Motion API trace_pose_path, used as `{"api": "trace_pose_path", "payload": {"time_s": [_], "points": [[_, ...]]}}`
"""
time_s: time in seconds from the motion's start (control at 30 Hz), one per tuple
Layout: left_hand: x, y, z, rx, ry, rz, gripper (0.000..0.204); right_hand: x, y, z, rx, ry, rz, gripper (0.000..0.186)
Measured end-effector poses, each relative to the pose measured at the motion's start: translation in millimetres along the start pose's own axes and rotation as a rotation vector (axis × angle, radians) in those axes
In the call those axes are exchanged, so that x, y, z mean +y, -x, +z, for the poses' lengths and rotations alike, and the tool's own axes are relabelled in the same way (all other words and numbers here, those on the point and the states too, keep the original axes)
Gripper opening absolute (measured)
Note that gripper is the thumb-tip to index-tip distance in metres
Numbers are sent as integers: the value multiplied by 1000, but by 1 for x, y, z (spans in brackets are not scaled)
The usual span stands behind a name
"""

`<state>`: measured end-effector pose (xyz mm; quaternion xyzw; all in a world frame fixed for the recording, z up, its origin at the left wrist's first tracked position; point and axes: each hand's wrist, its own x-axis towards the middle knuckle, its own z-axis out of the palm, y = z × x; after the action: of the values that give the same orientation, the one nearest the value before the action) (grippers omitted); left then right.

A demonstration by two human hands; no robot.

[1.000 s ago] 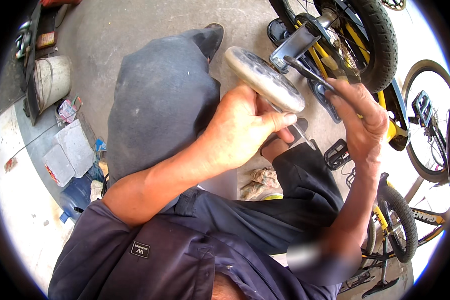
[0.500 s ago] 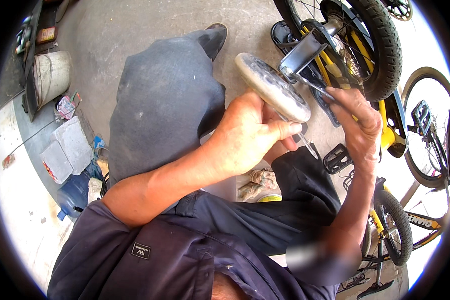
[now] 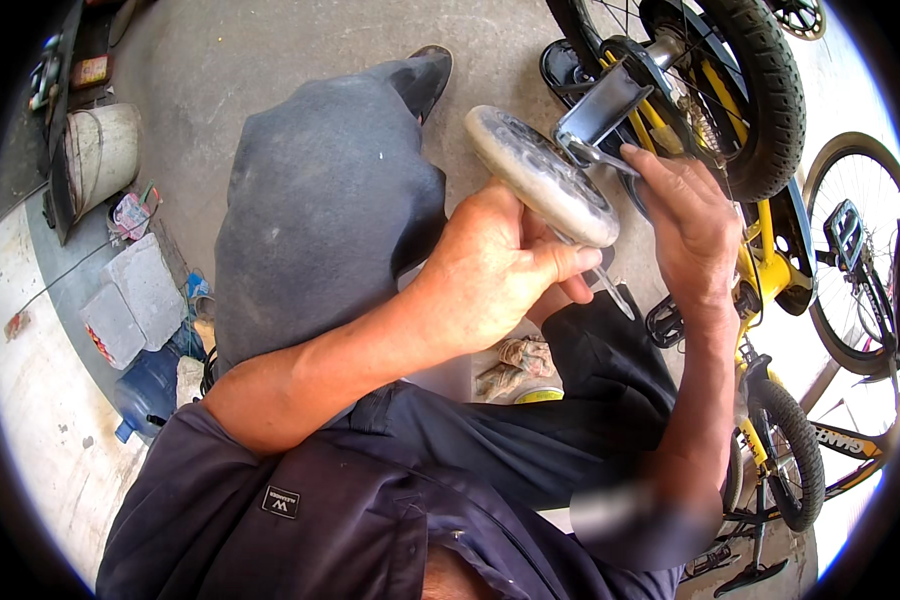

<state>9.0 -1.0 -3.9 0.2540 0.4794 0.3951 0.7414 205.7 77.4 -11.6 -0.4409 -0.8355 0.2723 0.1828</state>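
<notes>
The person's left hand (image 3: 490, 268) is clamped on a small pale wheel (image 3: 550, 185) by its lower rim; a thin metal rod (image 3: 618, 292) pokes out past the thumb. The right hand (image 3: 692, 232) has its fingers closed on a wrench (image 3: 607, 158), whose tip meets the near end of a bracket (image 3: 606, 104). The wheel is tilted just beside that bracket, near a yellow-and-black bike (image 3: 767, 268). Crumpled cloth (image 3: 522, 362) shows between the legs.

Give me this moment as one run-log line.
left hand: holds small pale-rimmed wheel | right hand: holds metal tool, end by grey bracket | also in view: black bike tyre, blue jug
</notes>
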Motion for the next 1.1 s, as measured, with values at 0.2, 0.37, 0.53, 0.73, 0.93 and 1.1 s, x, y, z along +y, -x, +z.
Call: {"api": "trace_pose_path", "payload": {"time_s": [0.2,0.37,0.53,0.73,0.93,1.1], "points": [[0,0,-1,-13,33,-18,19,5,-6,6,43,46,-88,32],[-1,0,-1,-18,20,-16,19,1,-5,2,13,65,-84,33],[-1,0,-1,-1,28,-11,19,-7,0,-4,2,129,-64,35],[-1,0,0,9,12,-21,22,-17,4,-11,-29,143,-20,33],[-8,-2,8,133,-113,42,24,-37,10,-24,-67,173,0,28],[-7,-3,4,86,-43,39,27,-47,14,-26,-83,163,59,29]]}}
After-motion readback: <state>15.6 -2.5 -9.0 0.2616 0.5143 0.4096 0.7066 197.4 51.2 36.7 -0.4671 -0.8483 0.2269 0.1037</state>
